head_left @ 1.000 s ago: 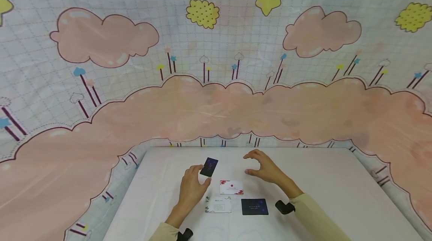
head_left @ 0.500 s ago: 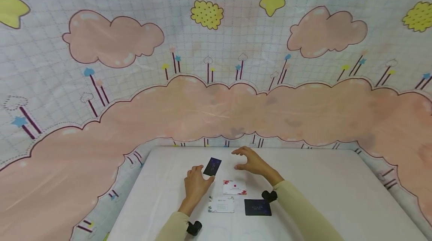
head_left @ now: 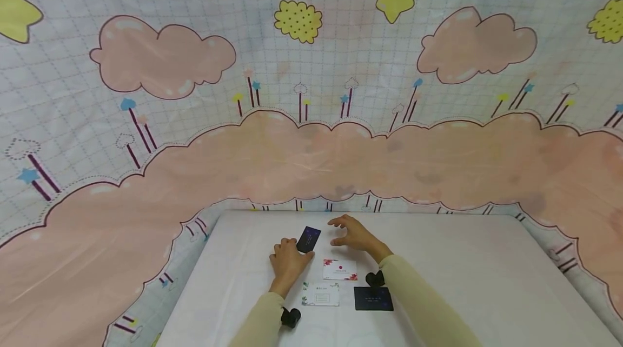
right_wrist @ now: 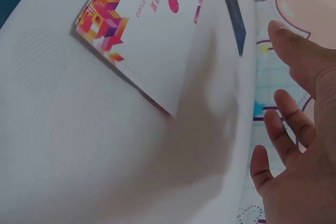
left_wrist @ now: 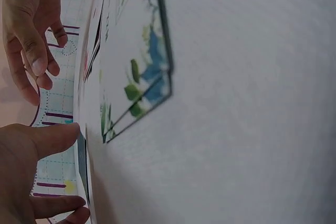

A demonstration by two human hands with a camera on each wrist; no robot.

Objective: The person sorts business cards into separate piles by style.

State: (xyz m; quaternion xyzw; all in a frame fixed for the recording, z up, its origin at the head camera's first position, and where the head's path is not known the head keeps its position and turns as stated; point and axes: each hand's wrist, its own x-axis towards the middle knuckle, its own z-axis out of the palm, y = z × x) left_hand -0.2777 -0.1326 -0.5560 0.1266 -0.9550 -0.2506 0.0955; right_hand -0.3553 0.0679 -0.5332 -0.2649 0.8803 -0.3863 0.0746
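A dark blue business card (head_left: 309, 239) lies at an angle toward the far side of the white table. My left hand (head_left: 288, 265) pinches its near end between thumb and fingers. In the right wrist view only a thin dark strip of that card (right_wrist: 234, 17) shows, with a fingertip at its top. Just right of the card, apart from it, my right hand (head_left: 354, 234) hovers with thumb and fingers spread and nothing between them. Nearest below the hands is a white business card with red corner patterns (head_left: 340, 269).
A white card with leafy corners (head_left: 320, 294) lies in the near row, beside another dark card (head_left: 373, 299). The white table (head_left: 452, 260) extends to both sides. A patterned cloth backdrop (head_left: 311, 158) hangs behind its far edge.
My right hand has moved left, closer to the dark card. My left hand stays at that card's near end. The cards on the table keep their arrangement; the head view shifts slightly.
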